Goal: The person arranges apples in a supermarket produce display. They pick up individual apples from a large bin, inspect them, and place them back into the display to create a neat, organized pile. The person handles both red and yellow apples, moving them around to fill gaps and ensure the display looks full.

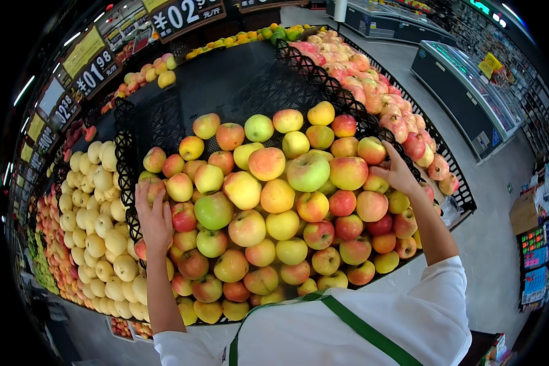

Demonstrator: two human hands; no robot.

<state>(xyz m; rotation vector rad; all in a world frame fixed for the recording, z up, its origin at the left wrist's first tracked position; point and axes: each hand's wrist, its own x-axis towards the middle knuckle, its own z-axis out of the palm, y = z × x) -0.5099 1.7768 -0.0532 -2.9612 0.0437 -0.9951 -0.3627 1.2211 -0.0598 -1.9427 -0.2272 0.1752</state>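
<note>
Red, yellow and green apples (250, 227) lie in a sloping heap in front of me. At the heap's left side, my left hand (155, 219) lays its fingers over a reddish apple (155, 186), close to a black lattice divider (124, 155). How firmly those fingers hold it is hard to see. My right hand (397, 171) is at the upper right of the heap, its thumb and fingers around the side of a yellow-red apple (370, 150). A large green apple (308, 172) sits on top, between my hands.
Pale yellow pears (103, 231) fill the section on the left. Beyond a second lattice divider (334, 84), pomegranates (395, 128) line the right side. Behind the apples stretches a black display surface (228, 75). Price signs (183, 16) hang overhead, and a freezer chest (462, 98) stands across the aisle.
</note>
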